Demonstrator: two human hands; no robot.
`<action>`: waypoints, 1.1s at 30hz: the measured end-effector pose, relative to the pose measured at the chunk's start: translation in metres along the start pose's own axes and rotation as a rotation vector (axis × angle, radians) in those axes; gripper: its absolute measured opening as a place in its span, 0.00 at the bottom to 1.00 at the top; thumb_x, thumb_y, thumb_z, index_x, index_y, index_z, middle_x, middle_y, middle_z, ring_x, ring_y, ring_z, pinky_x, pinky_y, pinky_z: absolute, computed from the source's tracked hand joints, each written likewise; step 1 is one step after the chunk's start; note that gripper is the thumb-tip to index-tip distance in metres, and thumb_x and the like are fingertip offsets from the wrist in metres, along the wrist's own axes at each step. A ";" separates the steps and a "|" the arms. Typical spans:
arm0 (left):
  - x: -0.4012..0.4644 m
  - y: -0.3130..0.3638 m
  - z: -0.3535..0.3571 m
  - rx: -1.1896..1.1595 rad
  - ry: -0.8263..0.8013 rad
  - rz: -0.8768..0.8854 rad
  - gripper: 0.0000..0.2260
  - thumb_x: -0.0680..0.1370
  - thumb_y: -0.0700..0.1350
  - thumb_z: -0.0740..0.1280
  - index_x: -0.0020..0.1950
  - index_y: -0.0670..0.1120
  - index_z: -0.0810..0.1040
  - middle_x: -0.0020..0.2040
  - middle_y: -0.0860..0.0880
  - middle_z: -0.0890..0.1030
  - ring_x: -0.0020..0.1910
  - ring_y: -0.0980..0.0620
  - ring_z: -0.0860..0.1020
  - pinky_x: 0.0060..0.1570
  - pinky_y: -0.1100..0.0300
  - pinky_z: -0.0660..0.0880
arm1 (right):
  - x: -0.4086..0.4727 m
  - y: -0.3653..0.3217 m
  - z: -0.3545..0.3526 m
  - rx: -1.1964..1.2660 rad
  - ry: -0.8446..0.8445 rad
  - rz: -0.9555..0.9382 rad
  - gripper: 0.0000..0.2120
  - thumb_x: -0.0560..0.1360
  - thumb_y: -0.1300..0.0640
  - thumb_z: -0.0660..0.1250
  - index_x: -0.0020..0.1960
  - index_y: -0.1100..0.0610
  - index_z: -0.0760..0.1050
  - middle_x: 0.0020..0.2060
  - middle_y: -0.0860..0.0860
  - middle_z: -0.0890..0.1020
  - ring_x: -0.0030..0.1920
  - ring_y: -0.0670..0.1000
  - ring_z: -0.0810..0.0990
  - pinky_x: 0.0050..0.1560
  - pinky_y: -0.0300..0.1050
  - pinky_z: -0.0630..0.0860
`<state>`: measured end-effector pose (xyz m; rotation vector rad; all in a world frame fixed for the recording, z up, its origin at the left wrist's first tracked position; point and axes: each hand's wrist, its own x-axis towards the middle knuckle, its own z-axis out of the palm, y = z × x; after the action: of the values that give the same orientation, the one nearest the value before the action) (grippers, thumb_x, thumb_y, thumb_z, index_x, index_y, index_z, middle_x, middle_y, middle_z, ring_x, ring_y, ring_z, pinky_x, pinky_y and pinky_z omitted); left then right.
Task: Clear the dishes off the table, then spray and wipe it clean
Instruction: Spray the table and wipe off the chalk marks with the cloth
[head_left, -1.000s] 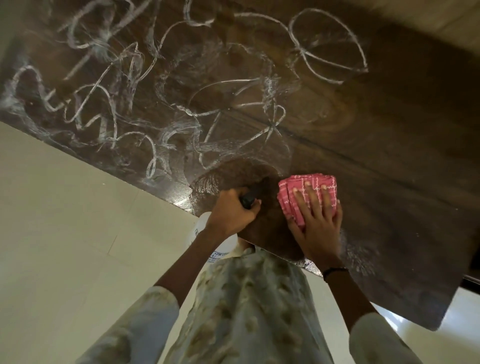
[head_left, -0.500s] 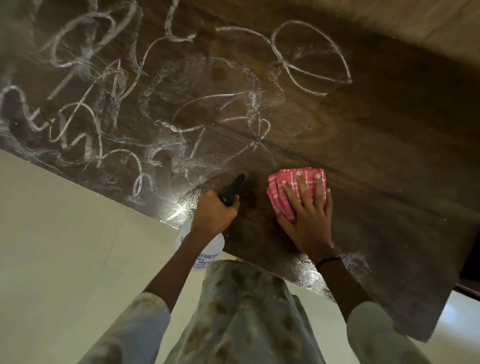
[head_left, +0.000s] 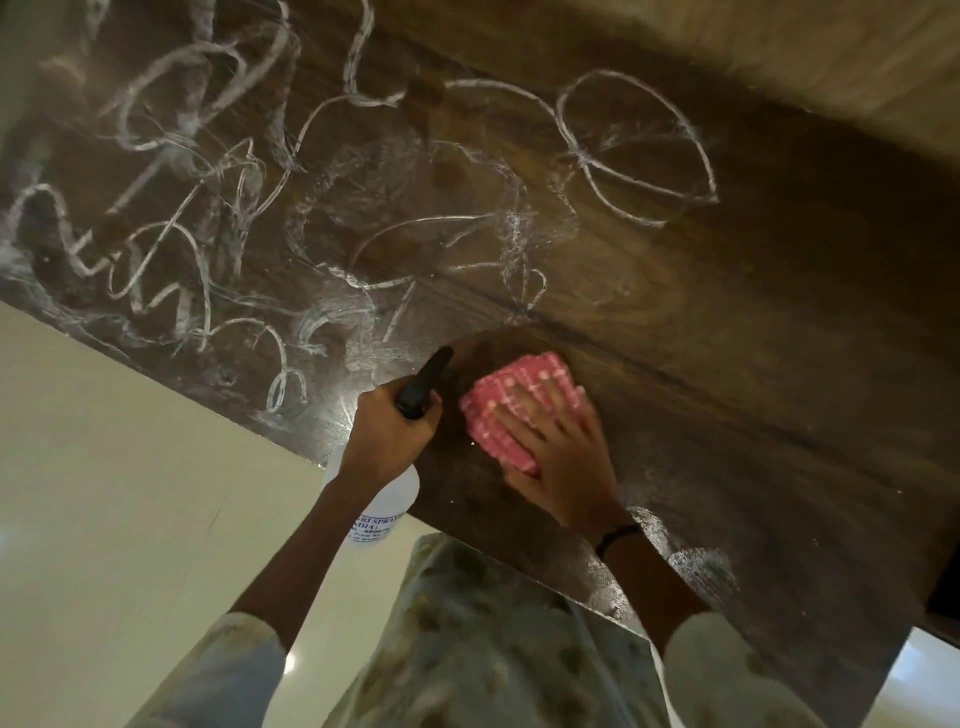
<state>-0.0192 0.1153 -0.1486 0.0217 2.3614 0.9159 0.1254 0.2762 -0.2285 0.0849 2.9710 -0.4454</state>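
At the near edge of the dark wooden table (head_left: 753, 338): right hand (head_left: 558, 457), fingers splayed flat on a folded pink checked cloth (head_left: 498, 410); left hand (head_left: 387, 434) clenched around a white plastic spray bottle (head_left: 382, 501).

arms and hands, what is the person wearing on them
Both arms wear pale, cream-toned sleeves with a faint blotchy print, pushed up above the elbows, so the forearms are bare. The right wrist carries a thin black band. The left hand and right hand are bare: no gloves, and no rings that I can make out.
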 end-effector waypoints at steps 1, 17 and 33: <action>0.003 0.000 0.000 0.002 0.011 0.001 0.05 0.73 0.43 0.70 0.42 0.42 0.79 0.32 0.44 0.79 0.32 0.49 0.76 0.36 0.62 0.69 | 0.000 0.014 -0.004 -0.030 0.004 0.052 0.33 0.71 0.37 0.61 0.73 0.45 0.62 0.74 0.50 0.65 0.76 0.57 0.56 0.74 0.63 0.50; 0.037 0.018 -0.015 -0.047 -0.036 0.036 0.10 0.72 0.42 0.72 0.33 0.52 0.75 0.28 0.45 0.77 0.26 0.56 0.72 0.30 0.64 0.68 | 0.043 -0.041 0.006 0.050 0.000 -0.048 0.29 0.70 0.41 0.64 0.70 0.46 0.68 0.72 0.49 0.68 0.75 0.56 0.57 0.72 0.65 0.54; 0.075 0.072 0.018 0.154 -0.324 0.211 0.08 0.73 0.48 0.70 0.45 0.43 0.80 0.35 0.48 0.80 0.33 0.53 0.78 0.37 0.61 0.74 | 0.054 0.057 -0.035 -0.006 0.020 0.585 0.33 0.76 0.34 0.48 0.77 0.45 0.50 0.78 0.48 0.50 0.78 0.57 0.46 0.73 0.64 0.49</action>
<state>-0.0847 0.1977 -0.1539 0.4536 2.1449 0.7583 0.0719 0.3427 -0.2195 0.9254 2.7741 -0.3513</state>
